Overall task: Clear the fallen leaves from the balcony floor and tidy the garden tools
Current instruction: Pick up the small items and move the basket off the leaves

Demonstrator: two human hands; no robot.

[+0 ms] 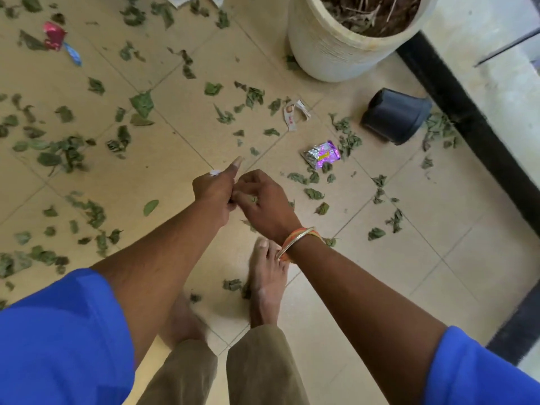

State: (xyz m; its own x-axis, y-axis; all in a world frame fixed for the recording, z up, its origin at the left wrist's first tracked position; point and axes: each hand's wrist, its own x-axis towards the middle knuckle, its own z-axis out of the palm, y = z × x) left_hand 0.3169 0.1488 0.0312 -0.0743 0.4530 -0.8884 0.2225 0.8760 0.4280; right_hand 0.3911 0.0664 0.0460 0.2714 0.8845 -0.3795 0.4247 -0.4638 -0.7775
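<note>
Standing barefoot on tiled floor [438,273], hands meeting at centre of view. L hand [216,191]: fingers curled tight into a fist, thumb stuck out, white scrap [215,173] poking out at the knuckles. R hand [264,204]: fingers bent in, pinching leaf bit [253,199] right against L fist; bangles [298,239] on wrist. Fallen leaves [141,103] strewn over most of floor, thick on L side & beside black pot [394,115], tipped over nr wall. White planter [330,45] upright beyond it. Purple wrapper [323,154] & red wrapper [54,35] lie among leaves.
</note>
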